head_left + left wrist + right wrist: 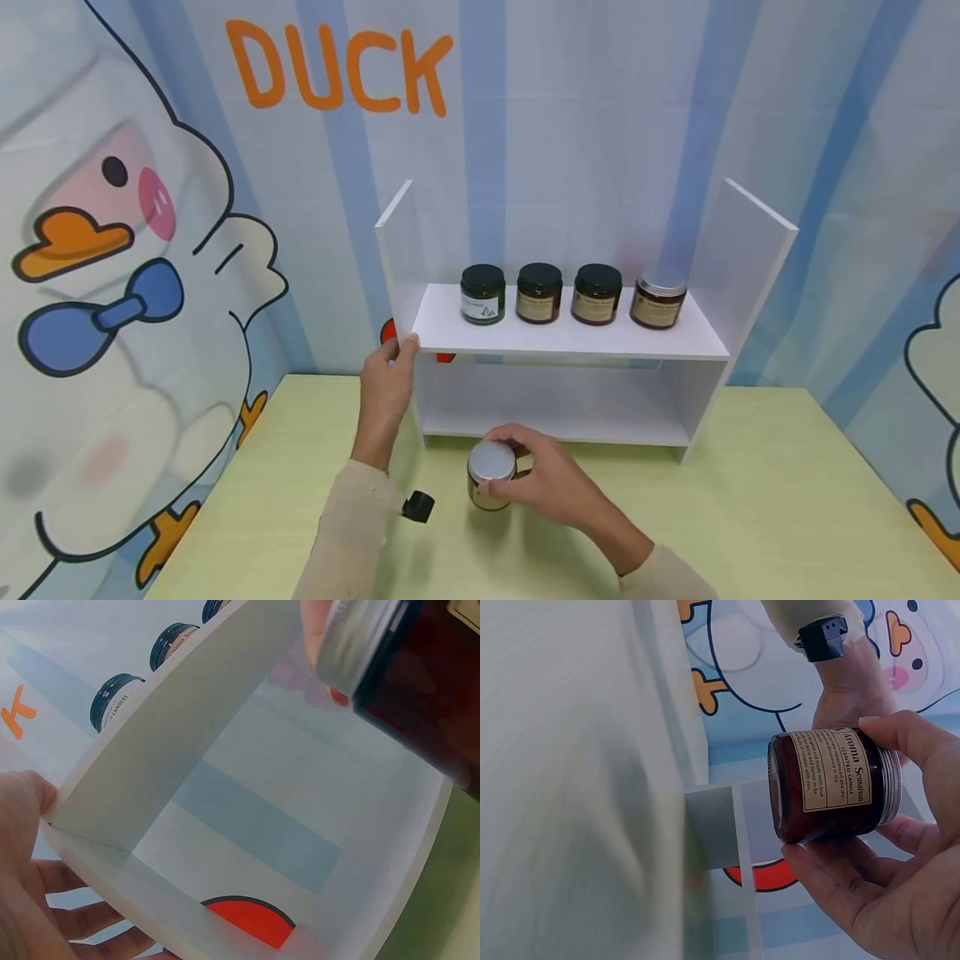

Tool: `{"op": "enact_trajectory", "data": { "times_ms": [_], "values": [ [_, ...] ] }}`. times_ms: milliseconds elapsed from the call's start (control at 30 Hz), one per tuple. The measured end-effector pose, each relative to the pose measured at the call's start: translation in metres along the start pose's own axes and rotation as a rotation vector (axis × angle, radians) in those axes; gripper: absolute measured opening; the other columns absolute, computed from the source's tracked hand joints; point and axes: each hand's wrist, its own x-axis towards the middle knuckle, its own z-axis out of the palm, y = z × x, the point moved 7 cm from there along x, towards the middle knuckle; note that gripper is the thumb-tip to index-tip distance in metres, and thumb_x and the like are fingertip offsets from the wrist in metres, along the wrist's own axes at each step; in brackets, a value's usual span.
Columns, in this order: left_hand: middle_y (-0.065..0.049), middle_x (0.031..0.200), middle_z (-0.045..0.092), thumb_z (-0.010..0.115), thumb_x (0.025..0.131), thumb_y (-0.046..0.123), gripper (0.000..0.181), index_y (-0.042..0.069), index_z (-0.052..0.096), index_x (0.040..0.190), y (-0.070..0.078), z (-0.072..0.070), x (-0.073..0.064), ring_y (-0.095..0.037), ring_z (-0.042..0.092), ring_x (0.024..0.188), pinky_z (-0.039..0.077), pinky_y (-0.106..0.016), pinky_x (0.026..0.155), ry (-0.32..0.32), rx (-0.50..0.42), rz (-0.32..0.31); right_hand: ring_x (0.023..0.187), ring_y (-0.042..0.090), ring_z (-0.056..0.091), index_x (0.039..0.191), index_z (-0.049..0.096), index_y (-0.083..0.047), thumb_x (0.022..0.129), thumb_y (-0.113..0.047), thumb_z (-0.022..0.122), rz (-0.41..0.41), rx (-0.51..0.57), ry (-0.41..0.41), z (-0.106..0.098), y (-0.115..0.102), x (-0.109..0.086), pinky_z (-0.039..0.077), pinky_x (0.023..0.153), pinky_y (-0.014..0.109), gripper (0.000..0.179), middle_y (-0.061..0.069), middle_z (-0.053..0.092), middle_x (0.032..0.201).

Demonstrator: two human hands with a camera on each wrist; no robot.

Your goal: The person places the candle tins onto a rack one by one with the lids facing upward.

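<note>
My right hand grips a scented candle jar in front of the white shelf. The jar is dark amber glass with a silver lid and a tan label, which reads "Aroma Sensation" in the right wrist view. Thumb and fingers lie on opposite sides of the jar. At the shelf's left side panel, my left hand holds the panel's front edge near the upper board. In the left wrist view the thumb lies at that edge, with the other fingers on the panel's outer side.
On the upper board stand a green jar, two amber jars with black lids and one silver-lidded jar. Below is a lower board. The shelf stands on a pale yellow-green table before a duck-printed curtain.
</note>
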Motion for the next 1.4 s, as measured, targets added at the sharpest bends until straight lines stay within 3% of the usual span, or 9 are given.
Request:
{"op": "enact_trajectory", "data": {
  "times_ms": [433,1400],
  "values": [
    [-0.010,0.141,0.056,0.048,0.103,0.050,0.057,0.009,0.058,0.141,0.001,0.000,-0.001,-0.030,0.049,0.124,0.041,-0.060,0.107,-0.002,-0.010,0.003,0.099,0.022,0.060,0.123,0.066,-0.016,0.080,-0.026,0.086,-0.017,0.005,-0.005,-0.011,-0.012,0.003,0.054,0.078,0.038,0.048,0.003,0.066,0.116],
    [-0.010,0.138,0.057,0.048,0.102,0.050,0.056,0.009,0.060,0.139,0.001,0.000,-0.001,-0.030,0.050,0.121,0.041,-0.059,0.106,0.000,-0.012,0.015,0.102,0.023,0.058,0.129,0.064,-0.021,0.083,-0.031,0.084,-0.041,-0.030,-0.008,-0.038,-0.040,0.011,0.054,0.075,0.038,0.051,0.002,0.066,0.116]
  ]
}}
